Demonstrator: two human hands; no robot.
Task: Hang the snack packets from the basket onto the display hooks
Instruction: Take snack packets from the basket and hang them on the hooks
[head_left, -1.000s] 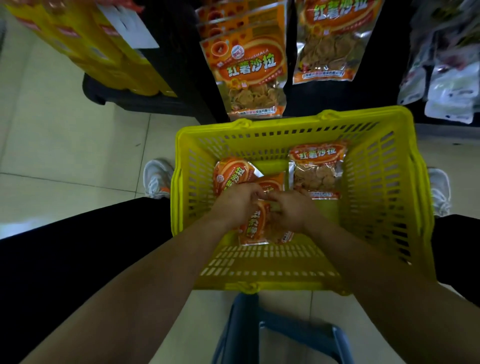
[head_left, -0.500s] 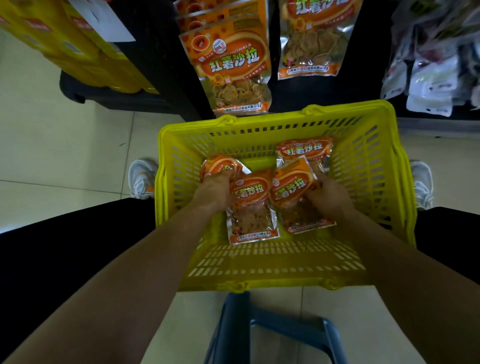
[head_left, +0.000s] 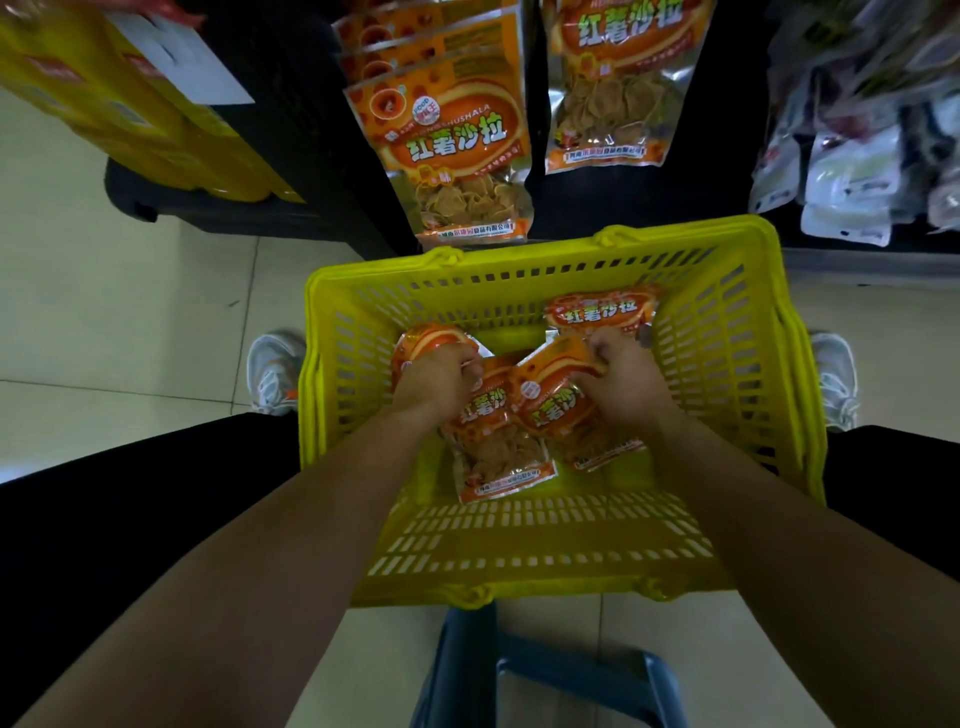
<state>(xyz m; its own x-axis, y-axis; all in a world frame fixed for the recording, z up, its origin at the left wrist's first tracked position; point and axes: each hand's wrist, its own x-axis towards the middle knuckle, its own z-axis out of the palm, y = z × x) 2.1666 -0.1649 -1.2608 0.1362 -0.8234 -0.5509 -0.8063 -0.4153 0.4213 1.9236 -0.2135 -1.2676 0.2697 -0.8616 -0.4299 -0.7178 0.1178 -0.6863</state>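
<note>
Both hands are down in the yellow slotted plastic basket (head_left: 727, 364), so this is the picking-up step. The left hand (head_left: 436, 379) has its fingers curled round the top of an orange foil snack packet (head_left: 493, 447) with a clear window of crisps. The right hand (head_left: 623, 387) pinches the crumpled top of a second orange packet (head_left: 558, 413), and the two packets touch. A third orange packet (head_left: 597, 312) lies against the far wall, and a fourth (head_left: 428, 338) peeps out from under the left hand.

Next, I'd judge, each held packet must be lifted clear of the rim and its top hole brought to a hook on the black display rack (head_left: 306, 135). Matching hanging packets (head_left: 457, 150) dangle there just beyond the basket. The hooks themselves I can't make out from here.

The basket seems to sit on a blue-framed stool (head_left: 545, 675) above pale floor tiles (head_left: 130, 312), with a white trainer (head_left: 272, 371) on either side. Yellow cartons (head_left: 130, 114) stand to the left and pale pouches (head_left: 852, 171) hang to the right.
</note>
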